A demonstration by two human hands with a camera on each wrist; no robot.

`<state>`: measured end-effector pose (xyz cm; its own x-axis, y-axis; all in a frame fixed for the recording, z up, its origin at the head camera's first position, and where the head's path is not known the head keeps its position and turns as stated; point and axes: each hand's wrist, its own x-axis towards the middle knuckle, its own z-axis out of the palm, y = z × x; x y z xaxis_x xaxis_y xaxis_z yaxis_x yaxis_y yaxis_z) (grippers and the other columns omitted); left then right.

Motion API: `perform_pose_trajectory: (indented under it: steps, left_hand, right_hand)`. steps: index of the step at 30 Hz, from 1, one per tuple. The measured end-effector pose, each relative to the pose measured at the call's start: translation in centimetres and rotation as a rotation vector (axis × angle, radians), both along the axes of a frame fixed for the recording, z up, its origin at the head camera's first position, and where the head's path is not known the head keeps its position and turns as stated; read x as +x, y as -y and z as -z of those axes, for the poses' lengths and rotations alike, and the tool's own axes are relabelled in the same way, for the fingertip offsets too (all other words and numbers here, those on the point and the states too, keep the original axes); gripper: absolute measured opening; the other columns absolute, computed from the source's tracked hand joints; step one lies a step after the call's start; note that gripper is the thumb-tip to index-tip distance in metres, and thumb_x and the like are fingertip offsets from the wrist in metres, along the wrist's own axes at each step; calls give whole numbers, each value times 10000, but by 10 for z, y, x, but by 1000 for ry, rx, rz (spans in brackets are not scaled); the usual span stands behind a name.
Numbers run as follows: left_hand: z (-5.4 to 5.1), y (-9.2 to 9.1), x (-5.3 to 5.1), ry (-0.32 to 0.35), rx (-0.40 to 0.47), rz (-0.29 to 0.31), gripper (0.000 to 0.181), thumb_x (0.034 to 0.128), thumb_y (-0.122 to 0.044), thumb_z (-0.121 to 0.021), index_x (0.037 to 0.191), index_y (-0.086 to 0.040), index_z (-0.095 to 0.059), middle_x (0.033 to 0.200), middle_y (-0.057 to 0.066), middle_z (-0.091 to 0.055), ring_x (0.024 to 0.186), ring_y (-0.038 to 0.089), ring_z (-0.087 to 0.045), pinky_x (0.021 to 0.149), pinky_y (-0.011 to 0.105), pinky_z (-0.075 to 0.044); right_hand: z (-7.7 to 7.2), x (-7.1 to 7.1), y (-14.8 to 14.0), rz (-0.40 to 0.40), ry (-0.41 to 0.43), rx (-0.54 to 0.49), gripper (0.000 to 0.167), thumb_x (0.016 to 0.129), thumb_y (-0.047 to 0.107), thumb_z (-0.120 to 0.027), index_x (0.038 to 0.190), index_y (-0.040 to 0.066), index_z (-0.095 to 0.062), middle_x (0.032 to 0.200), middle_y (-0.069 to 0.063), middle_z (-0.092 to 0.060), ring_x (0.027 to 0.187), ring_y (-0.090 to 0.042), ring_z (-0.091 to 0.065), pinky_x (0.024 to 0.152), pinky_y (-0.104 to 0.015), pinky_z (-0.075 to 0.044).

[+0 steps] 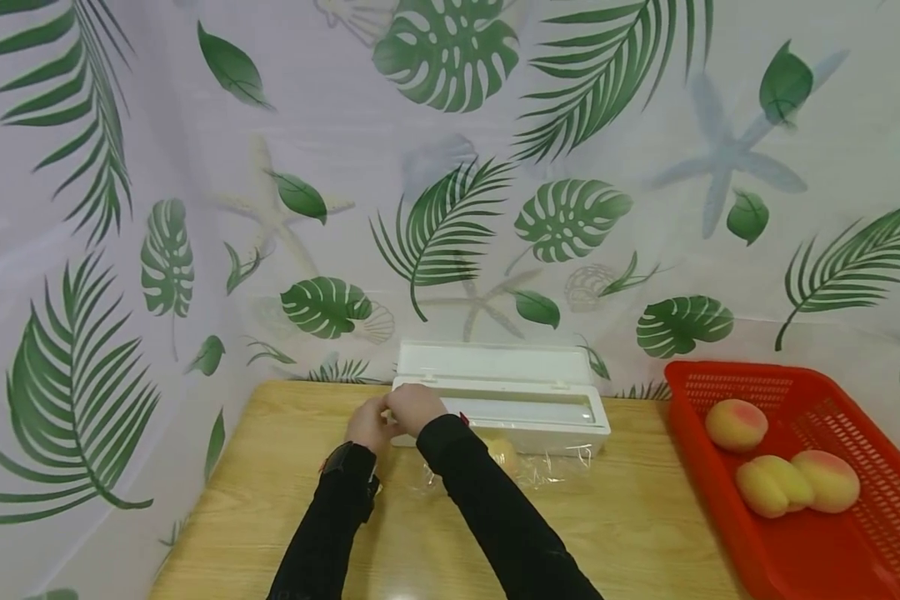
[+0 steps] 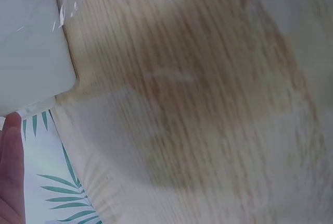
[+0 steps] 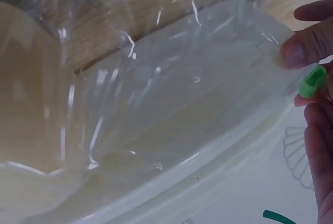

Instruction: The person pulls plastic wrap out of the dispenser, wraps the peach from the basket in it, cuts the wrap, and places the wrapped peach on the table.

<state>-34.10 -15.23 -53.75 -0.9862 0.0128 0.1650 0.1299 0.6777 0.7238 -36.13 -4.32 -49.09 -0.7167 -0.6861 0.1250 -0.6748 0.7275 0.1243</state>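
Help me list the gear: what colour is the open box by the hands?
White; the box shows best in the head view.

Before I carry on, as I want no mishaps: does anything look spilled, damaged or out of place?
Nothing looks spilled or damaged. The only untidy thing is the clear film, wrinkled and uneven beside the yellow fruit in front of the white box.
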Motion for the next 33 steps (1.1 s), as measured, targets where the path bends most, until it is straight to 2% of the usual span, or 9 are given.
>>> perform_pose_trajectory:
  steps: [5,10,13,19,24,33]
  left_hand:
    - [4,-1,-1,25,3,-16,325,719,-125,-730,1016,-30,-639,1036,127,-610,844,277,-581,712,364,-469]
    - [5,-1,-1,17,-2,-21,308,701,-111,-740,985,-30,-651,976,122,-622,802,247,-576,687,357,-464]
    - [5,-1,-1,5,-13,-14,281,702,-121,-740,961,-41,-662,940,111,-628,765,225,-564,670,353,-455]
    - [6,-1,-4,8,-34,6,240,727,-162,-722,944,-73,-672,967,95,-623,861,262,-567,744,387,-445]
    - [5,-3,-3,59,-54,-5,292,724,-190,-727,985,-76,-666,1040,111,-601,969,295,-541,818,406,-421]
    - [-2,-6,1,112,-43,-24,340,727,-165,-723,1036,-48,-643,1082,114,-584,1015,289,-521,844,392,-407]
  right_hand:
    - [0,3,-1,9,1,16,121,749,138,-688,861,184,-689,740,38,-625,702,-120,-579,649,-250,-466]
    - [2,6,-1,-3,-37,54,51,751,150,-682,797,172,-686,733,27,-634,686,-125,-584,629,-251,-474]
    - [3,5,-3,-19,-31,75,26,769,183,-667,789,176,-683,732,28,-633,685,-126,-581,633,-249,-471]
    - [2,-3,-8,-52,-24,121,132,818,291,-608,849,185,-680,753,21,-630,706,-144,-586,644,-276,-477]
    - [1,-3,-12,-68,-30,149,98,813,188,-626,893,195,-682,802,12,-636,756,-156,-591,668,-287,-478]
    - [-4,-5,-17,-93,-10,152,152,808,91,-612,903,179,-691,808,-6,-626,759,-166,-582,669,-283,-468]
